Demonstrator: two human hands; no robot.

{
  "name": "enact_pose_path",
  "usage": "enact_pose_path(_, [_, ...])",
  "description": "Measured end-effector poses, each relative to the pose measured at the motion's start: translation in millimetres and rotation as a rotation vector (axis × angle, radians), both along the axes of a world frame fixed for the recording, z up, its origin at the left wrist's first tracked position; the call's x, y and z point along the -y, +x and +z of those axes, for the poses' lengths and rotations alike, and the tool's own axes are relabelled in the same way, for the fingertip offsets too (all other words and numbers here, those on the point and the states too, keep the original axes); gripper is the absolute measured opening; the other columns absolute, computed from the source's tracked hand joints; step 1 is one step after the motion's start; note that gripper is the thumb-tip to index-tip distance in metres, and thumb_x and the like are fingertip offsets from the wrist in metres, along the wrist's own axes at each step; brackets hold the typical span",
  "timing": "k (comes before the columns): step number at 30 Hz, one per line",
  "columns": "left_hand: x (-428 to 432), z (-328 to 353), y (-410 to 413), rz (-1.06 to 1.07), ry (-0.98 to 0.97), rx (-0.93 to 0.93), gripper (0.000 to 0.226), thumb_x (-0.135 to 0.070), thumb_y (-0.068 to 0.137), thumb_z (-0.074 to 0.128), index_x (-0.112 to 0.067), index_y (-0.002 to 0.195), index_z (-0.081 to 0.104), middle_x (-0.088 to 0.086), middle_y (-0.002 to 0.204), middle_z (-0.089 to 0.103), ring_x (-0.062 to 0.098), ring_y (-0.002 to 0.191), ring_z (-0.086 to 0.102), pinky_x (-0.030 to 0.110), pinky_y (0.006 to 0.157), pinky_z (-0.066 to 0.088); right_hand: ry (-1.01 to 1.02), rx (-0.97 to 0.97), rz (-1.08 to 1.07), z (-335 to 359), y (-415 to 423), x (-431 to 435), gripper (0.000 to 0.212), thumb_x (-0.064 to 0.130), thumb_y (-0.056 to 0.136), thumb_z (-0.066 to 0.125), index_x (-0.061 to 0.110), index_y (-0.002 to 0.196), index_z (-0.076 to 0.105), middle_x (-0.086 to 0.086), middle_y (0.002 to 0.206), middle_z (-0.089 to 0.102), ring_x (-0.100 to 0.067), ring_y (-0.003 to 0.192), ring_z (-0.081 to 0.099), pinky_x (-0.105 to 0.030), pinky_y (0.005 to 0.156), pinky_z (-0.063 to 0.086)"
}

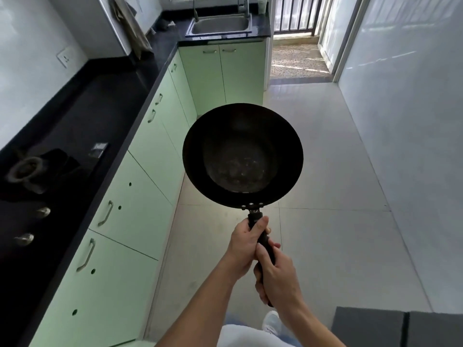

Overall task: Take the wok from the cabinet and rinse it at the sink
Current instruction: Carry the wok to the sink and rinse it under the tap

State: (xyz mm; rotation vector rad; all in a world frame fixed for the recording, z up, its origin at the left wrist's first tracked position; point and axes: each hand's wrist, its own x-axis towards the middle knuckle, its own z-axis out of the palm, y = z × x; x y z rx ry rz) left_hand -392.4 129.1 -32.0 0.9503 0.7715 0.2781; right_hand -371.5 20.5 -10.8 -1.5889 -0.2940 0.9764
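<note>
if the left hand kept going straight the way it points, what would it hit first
Nothing close: the left hand grips the round black wok by its handle, aimed over pale floor tiles. First in line, probably, are the pale green cabinet doors under the steel sink; depth unclear.

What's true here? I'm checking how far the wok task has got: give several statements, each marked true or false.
1. The left hand and the right hand both hold the grip of the wok. True.
2. The wok rests in the sink. False: it is held in the air above the floor, with the sink far ahead.
3. The left hand holds nearer the bowl than the right hand. True.
4. The cabinet doors below the counter stand open. False: all in view are shut.
</note>
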Motion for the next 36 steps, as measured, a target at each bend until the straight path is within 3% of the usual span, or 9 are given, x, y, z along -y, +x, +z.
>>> enact_pose_path(10, [-82, -17, 101, 0.029, -0.02, 0.012, 0.021, -0.025, 0.095, 0.062, -0.006, 0.093, 0.055, 0.003, 0.076, 0.057, 0.017, 0.053, 0.063, 0.066, 0.094, 0.048, -0.032, 0.065, 0.034, -14, 102, -82, 0.03, 0.024, 0.104, 0.051, 0.009, 0.08, 0.058, -0.002, 0.05, 0.05, -0.014, 0.036, 0.04, -0.027, 0.04, 0.033])
enact_pose_path(15, [-167, -21, 156, 0.017, -0.022, 0.024, 0.025, -0.028, 0.093, 0.066, -0.006, 0.092, 0.055, 0.004, 0.078, 0.055, 0.017, 0.054, 0.061, 0.062, 0.092, 0.05, -0.025, -0.011, 0.001, -10, 154, -165, 0.033, 0.019, 0.105, 0.049, -0.01, 0.091, 0.052, -0.009, 0.053, 0.047, -0.015, 0.033, 0.038, -0.021, 0.032, 0.031])
enact_pose_path(20, [-272, -15, 212, -0.002, -0.021, 0.027, 0.026, -0.029, 0.092, 0.066, -0.006, 0.092, 0.054, 0.004, 0.078, 0.055, 0.017, 0.053, 0.06, 0.063, 0.091, 0.05, -0.029, -0.019, -0.034, 0, 205, -269, 0.035, 0.021, 0.105, 0.048, -0.012, 0.094, 0.051, -0.011, 0.055, 0.046, -0.017, 0.034, 0.037, -0.021, 0.032, 0.03])
enact_pose_path(23, [-328, -10, 240, -0.013, -0.012, 0.038, 0.026, -0.029, 0.093, 0.066, -0.006, 0.091, 0.054, 0.004, 0.078, 0.055, 0.017, 0.053, 0.058, 0.056, 0.087, 0.056, -0.024, -0.016, -0.045, 5, 232, -324, 0.034, 0.023, 0.105, 0.048, -0.01, 0.096, 0.052, -0.011, 0.056, 0.046, -0.018, 0.035, 0.037, -0.021, 0.032, 0.03])
enact_pose_path(29, [-409, -5, 286, -0.024, 0.009, 0.022, 0.028, -0.031, 0.091, 0.067, -0.006, 0.091, 0.054, 0.005, 0.078, 0.056, 0.019, 0.055, 0.062, 0.066, 0.09, 0.051, -0.036, 0.011, -0.041, -1, 279, -407, 0.033, 0.025, 0.105, 0.048, -0.002, 0.086, 0.053, -0.006, 0.052, 0.048, -0.019, 0.031, 0.039, -0.021, 0.033, 0.032])
enact_pose_path(36, [-489, -14, 351, -0.005, 0.016, 0.01, 0.028, -0.03, 0.091, 0.067, -0.005, 0.092, 0.054, 0.005, 0.078, 0.056, 0.018, 0.056, 0.061, 0.058, 0.087, 0.053, -0.03, 0.003, -0.029, -12, 348, -487, 0.031, 0.023, 0.105, 0.049, 0.003, 0.081, 0.054, -0.005, 0.05, 0.049, -0.019, 0.03, 0.038, -0.02, 0.033, 0.032])
